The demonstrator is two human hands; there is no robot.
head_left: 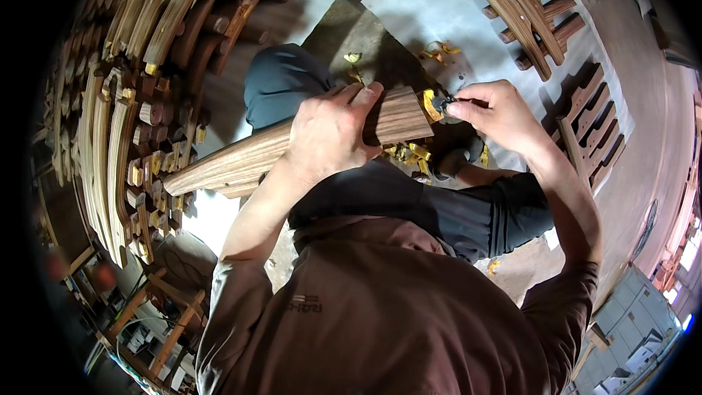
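Observation:
A long, flat brown wooden part (401, 115) with striped grain lies slanted across my lap, its narrower end toward the left. My left hand (327, 129) is closed over it from above near its wide right end, fingers on the far edge and thumb on the near edge. At that end face, my right hand (497, 108) pinches a small black piece (442, 103) between thumb and forefinger. A bit of yellow tape (431, 104) sits against it, beside the wood's end. Whether the tape still sticks to the wood, I cannot tell.
Stacked wooden parts (157, 36), several with yellow ends, fill the left side. Slatted wooden frames (523, 7) lie on a white sheet (409, 4) at the far right, with another frame (592, 124) nearer. Yellow scraps (413, 155) litter the floor by my legs.

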